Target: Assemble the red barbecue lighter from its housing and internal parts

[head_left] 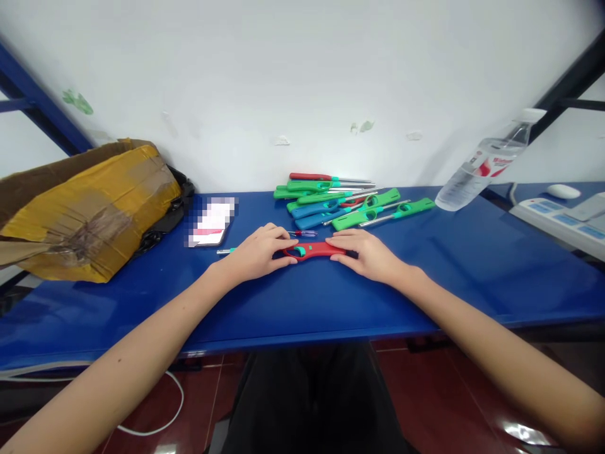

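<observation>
A red long-necked lighter (317, 250) with a teal trigger lies crosswise between my hands, low over the blue table or resting on it. My left hand (265, 251) is closed round its trigger end, and the metal tip pokes out to the left beyond the fingers. At the other end, my right hand (365, 253) pinches the handle between thumb and fingers. Just behind the lighter lies a small screwdriver (307, 234) with a purple see-through handle. Farther back is a pile of green, blue and red lighters (326, 200).
A phone (212, 222) lies left of my hands. Beyond it stands a cardboard box (89, 214) with yellow tape, beside black plastic. On the right are a tilted-looking water bottle (486, 167), a white scale (562, 221) and a white mouse (563, 191). The blue table (312, 309) meets a white wall.
</observation>
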Motion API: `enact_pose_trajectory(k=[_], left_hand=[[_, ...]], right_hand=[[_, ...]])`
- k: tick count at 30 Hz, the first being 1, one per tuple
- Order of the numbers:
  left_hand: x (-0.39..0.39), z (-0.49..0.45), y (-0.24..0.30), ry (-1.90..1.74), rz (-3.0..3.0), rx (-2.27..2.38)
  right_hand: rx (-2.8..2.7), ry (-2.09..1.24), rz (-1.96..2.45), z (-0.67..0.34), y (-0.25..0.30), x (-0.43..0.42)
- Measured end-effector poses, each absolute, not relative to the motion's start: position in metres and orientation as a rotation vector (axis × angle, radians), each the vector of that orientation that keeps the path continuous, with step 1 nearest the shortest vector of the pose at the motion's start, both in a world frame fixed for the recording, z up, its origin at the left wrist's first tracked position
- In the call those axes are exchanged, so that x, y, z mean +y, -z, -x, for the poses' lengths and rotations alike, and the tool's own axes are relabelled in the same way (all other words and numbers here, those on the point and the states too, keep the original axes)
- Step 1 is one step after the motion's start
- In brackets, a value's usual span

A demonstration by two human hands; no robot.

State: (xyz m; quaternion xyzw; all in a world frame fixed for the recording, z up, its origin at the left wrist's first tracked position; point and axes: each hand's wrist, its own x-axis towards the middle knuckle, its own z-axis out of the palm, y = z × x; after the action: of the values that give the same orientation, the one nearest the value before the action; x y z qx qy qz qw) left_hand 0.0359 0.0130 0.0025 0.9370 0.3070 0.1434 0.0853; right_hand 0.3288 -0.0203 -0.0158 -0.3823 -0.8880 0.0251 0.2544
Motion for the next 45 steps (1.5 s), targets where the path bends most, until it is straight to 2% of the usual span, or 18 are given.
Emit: enact_pose_trajectory(k=[5, 14, 19, 30, 39, 45], left_hand=[[0.015, -0.033, -0.004, -0.449, -2.74, 0.928], [0.015, -0.031, -0.021, -0.42, -2.505, 0.892], [0.01, -0.032, -0.028, -0.379, -2.596, 0.87], [0.002, -0.032, -0.021, -0.7, -3.127, 0.782], [0.002, -0.039, -0.009, -0.853, -3.114, 0.813], [0.007, -0.039, -0.002, -1.004, -3.154, 0.771]], right_hand=[[-2.36, -0.095, 1.047, -0.326, 0.016, -0.022], [-2.253, 0.092, 0.831, -0.327, 0.018, -0.024], [-2.26, 0.153, 0.814, -0.324, 0.016, -0.026], [-2.195, 0.062, 0.783, -0.325, 0.011, -0.024], [-2.166, 0.121, 0.783, -0.321, 0.008, -0.025], [-2.074, 0.193, 0.938, -0.326, 0.006, -0.022]])
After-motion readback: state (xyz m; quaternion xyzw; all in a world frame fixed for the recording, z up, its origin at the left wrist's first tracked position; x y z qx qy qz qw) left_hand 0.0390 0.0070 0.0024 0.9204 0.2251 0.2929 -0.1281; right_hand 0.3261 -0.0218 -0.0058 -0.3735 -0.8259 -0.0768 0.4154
